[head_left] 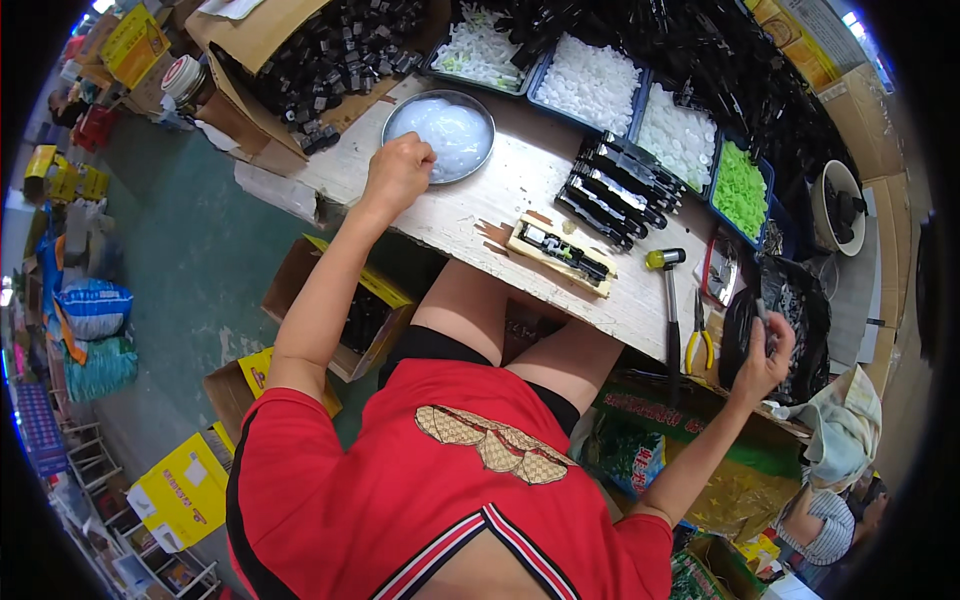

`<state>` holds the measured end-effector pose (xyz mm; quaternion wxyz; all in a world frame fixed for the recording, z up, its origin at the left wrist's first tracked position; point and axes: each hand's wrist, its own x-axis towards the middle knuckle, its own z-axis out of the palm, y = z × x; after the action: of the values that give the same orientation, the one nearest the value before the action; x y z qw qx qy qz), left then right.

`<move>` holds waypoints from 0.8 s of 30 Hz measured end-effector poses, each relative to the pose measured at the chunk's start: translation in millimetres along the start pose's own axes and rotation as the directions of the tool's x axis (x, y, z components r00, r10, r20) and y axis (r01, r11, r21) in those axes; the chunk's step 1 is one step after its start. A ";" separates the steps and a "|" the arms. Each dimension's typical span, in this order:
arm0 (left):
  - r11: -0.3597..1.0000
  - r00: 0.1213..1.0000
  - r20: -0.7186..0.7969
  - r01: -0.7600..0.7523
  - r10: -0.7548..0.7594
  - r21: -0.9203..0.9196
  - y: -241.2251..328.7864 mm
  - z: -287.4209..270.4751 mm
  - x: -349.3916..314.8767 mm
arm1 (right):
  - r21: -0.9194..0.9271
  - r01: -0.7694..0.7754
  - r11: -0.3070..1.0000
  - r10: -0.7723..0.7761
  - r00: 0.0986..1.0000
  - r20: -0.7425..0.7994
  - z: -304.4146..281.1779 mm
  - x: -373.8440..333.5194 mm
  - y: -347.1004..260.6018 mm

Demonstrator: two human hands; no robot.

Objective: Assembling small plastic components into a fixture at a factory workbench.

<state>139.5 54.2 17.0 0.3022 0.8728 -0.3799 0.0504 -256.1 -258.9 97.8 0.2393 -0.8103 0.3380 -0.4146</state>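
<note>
My left hand (402, 172) is closed, fingers pinched together, at the near rim of a round metal dish (490, 153) of whitish, gel-like grease (447, 128); anything between its fingertips is hidden. On the right, my right hand (764, 360) is closed around a thin greyish thing, too small to name, beside a black plastic bag (798, 335). Between my hands a wooden holder (521, 246) carries a black mechanism (566, 252) at the table's front edge. Behind it lie several long black parts (622, 190) in a row.
A yellow-headed mallet (672, 300) and yellow-handled pliers (700, 345) lie left of my right hand. Along the back stand trays of white pieces (588, 80) and green pieces (738, 185), beside heaped black parts (710, 60). A cardboard box (245, 115) stands back left.
</note>
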 end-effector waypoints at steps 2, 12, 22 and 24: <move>1.000 1.000 -0.011 0.007 -0.007 0.017 -1.9 -1.6 -1.4 | 0.043 0.060 0.997 -0.063 0.996 0.058 19.8 -3.9 -16.4; 0.242 0.903 0.342 0.404 -0.260 -0.882 45.0 -22.7 -14.3 | 0.400 0.080 0.913 -0.209 0.934 0.290 124.2 -38.5 -92.3; 0.157 0.887 0.457 0.461 -0.063 -0.873 107.2 -5.1 -21.7 | 0.351 0.358 0.865 -0.459 0.847 0.269 157.6 -40.2 -125.8; 0.166 0.881 0.469 0.472 -0.061 -0.866 109.9 -1.2 -21.7 | 0.341 0.364 0.867 -0.461 0.846 0.269 156.8 -40.2 -123.4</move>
<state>48.1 10.5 64.8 0.7129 0.5395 -0.2083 -0.3966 -99.5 -130.9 74.8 0.3095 -0.8819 0.0461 -0.3527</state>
